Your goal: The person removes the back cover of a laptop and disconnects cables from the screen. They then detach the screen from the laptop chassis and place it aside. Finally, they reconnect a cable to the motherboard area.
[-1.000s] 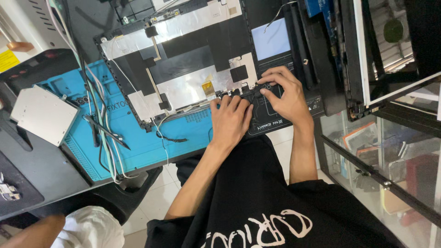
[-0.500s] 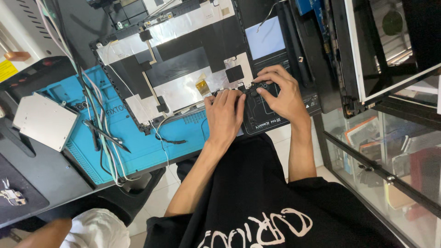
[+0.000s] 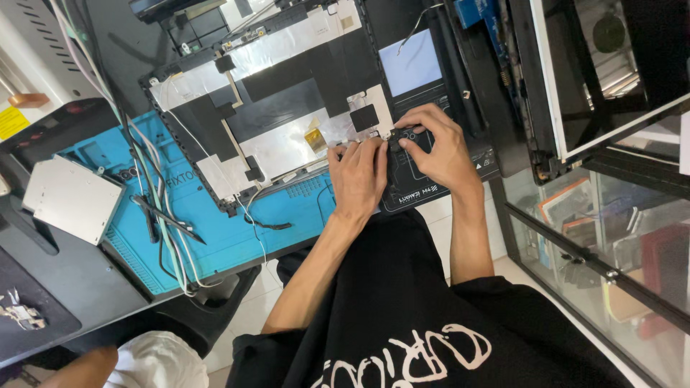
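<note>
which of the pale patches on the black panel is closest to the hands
The small silver patch with a black square in its middle, right at the fingertips of both hands. The light blue rectangle lies farther up, and the long silver strip runs along the far edge.
</note>
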